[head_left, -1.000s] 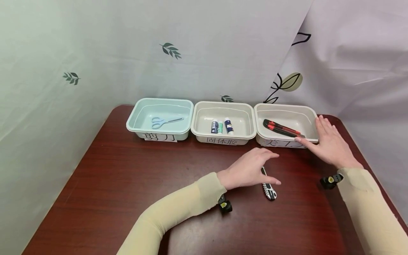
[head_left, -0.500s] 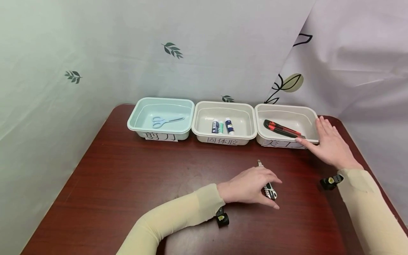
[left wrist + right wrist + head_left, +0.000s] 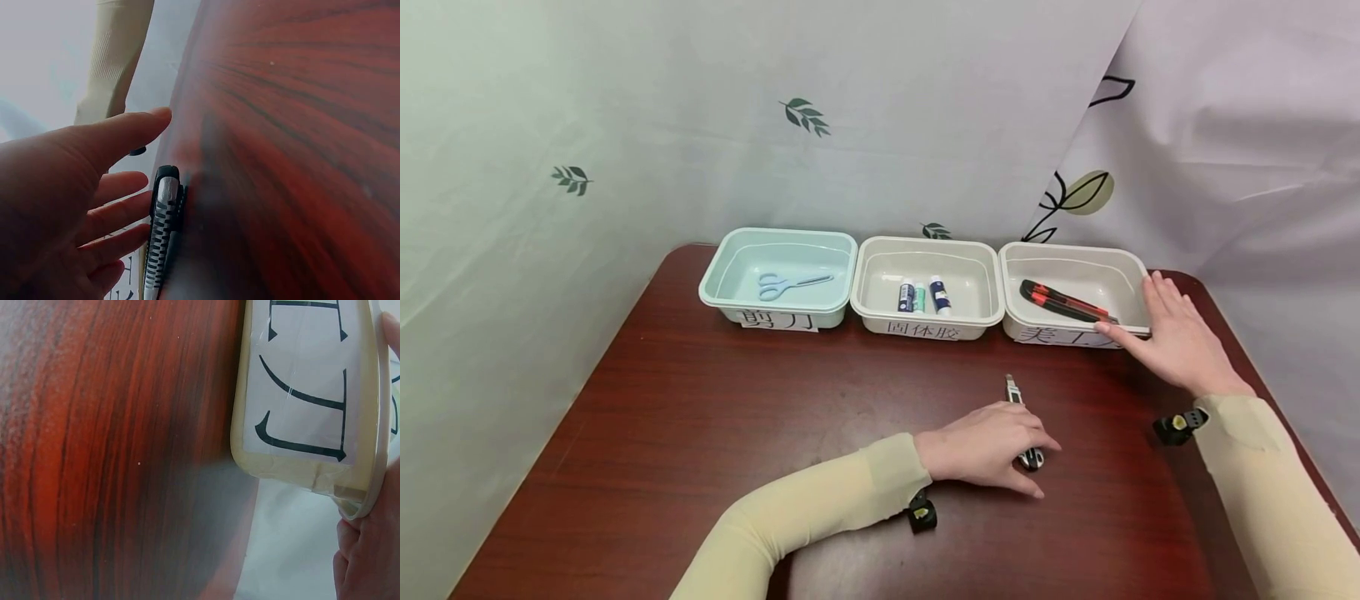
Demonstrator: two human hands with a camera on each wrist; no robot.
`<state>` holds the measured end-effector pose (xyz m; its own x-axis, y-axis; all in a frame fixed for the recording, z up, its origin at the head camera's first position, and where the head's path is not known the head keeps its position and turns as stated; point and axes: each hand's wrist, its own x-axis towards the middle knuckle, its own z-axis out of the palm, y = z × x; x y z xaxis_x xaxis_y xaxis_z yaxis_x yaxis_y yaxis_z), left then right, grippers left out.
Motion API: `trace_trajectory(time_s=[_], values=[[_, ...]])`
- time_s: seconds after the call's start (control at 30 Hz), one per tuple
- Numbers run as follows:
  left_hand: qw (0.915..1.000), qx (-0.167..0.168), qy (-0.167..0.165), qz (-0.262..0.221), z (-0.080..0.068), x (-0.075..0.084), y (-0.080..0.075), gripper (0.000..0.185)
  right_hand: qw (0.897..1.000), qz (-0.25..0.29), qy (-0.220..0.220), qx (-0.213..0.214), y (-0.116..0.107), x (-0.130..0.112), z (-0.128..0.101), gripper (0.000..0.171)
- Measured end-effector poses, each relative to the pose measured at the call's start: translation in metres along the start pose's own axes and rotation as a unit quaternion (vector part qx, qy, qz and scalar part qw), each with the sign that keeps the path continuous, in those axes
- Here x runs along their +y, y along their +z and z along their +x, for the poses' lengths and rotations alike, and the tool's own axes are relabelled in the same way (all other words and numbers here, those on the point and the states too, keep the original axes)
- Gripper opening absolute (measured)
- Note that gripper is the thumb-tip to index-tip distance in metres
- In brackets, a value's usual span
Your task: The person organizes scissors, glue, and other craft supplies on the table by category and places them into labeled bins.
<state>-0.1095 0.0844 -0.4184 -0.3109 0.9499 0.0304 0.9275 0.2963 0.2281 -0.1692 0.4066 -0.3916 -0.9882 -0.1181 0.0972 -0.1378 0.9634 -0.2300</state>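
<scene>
A black-and-silver utility knife (image 3: 1014,392) lies on the table, its tip pointing toward the bins. My left hand (image 3: 985,446) is over its middle and hides part of it. In the left wrist view the fingertips (image 3: 140,234) are right at the ridged side of the knife, while the thumb is spread apart from it. At the right bin (image 3: 1075,258), my right hand (image 3: 1187,350) rests against the front right corner. Its thumb lies on the front rim and its straight fingers run along the right side. Red-and-black utility knives (image 3: 1063,302) lie inside that bin.
Left of it stands a grey-white bin (image 3: 925,244) with several glue sticks (image 3: 919,297). A light blue bin (image 3: 782,235) with blue-handled scissors (image 3: 792,287) is at the far left. Paper labels (image 3: 778,321) are on the fronts. A curtain (image 3: 880,108) hangs behind the table (image 3: 737,400).
My left hand has moved toward the front edge and lowered over the utility knife, which has turned slightly; its thumb and fingers have drawn a little closer. My right hand stays at the bin.
</scene>
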Motion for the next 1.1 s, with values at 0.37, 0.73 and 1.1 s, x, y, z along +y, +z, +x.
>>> trace_trajectory(time_s=[0.37, 0.73, 1.1], values=[[0.9997, 0.022, -0.007, -0.006, -0.026, -0.014, -0.001, 0.054, 1.0, 0.0, -0.001, -0.001, -0.001, 0.0, -0.001, 0.106], [0.9673, 0.139, -0.2, -0.07, -0.051, -0.02, 0.002, 0.062, 1.0, 0.002, -0.001, 0.002, -0.001, 0.0, -0.001, 0.106], [0.9711, 0.106, -0.205, -0.06, -0.048, -0.019, 0.0, 0.072, 1.0, 0.001, -0.001, 0.0, -0.001, -0.001, 0.0, 0.106]])
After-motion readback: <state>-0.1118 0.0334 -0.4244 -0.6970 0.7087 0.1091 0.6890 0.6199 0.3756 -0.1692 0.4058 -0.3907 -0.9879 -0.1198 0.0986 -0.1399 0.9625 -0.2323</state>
